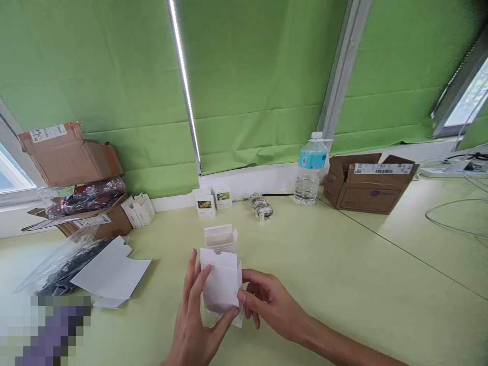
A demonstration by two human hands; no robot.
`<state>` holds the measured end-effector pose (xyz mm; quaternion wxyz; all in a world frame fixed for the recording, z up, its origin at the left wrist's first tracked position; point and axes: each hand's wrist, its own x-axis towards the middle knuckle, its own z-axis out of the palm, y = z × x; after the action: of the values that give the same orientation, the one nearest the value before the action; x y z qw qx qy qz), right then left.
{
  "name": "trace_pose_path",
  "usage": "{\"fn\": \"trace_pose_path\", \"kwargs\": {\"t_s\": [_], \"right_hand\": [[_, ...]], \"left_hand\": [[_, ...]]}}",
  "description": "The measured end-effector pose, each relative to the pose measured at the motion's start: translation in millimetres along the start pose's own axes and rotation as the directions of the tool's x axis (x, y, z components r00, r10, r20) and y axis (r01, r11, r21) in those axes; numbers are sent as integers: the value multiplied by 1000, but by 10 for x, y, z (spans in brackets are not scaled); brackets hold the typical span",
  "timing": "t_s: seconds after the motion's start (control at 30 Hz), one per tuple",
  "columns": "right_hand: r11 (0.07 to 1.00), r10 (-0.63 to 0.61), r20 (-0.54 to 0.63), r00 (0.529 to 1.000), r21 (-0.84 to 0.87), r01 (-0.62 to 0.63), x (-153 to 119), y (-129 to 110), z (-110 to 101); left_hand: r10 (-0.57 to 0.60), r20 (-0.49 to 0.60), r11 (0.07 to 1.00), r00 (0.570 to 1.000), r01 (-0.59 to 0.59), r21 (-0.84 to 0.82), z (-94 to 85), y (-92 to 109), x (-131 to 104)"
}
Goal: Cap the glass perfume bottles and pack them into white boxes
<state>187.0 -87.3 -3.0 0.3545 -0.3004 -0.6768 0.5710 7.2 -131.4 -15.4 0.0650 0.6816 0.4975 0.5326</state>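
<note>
A small white carton (221,284) stands between my hands, with a notched flap raised at its top. My left hand (200,310) grips it from the left, the thumb low on its front and a fingertip near the top. From the right, my right hand (267,302) pinches the carton's side edge between thumb and fingers. Just behind it is another white carton (220,238) with its top open, partly hidden by the held one.
Small picture cartons (206,205), shiny metallic items (261,206), a water bottle (310,170) and an open brown box (369,185) line the back. At left are stacked boxes (72,157), white cartons (139,210), a plastic bag (72,264) and flat white cardboard (114,272).
</note>
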Motion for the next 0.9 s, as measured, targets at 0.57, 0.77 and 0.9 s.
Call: {"fn": "trace_pose_path", "kwargs": {"t_s": [0.57,0.77,0.9], "right_hand": [[911,-122,70,990,-388,140,16,-7,-279],[918,-118,7,993,-381,112,28,-58,-297],[925,-113,36,993,-361,119,38,-73,-310]], "left_hand": [[-252,365,904,896,352,-242,-194,-271,212],[-217,381,938,899,300,-173,-160,-256,209],[-122,387,971,914,191,-144,-171,-303,213]]}}
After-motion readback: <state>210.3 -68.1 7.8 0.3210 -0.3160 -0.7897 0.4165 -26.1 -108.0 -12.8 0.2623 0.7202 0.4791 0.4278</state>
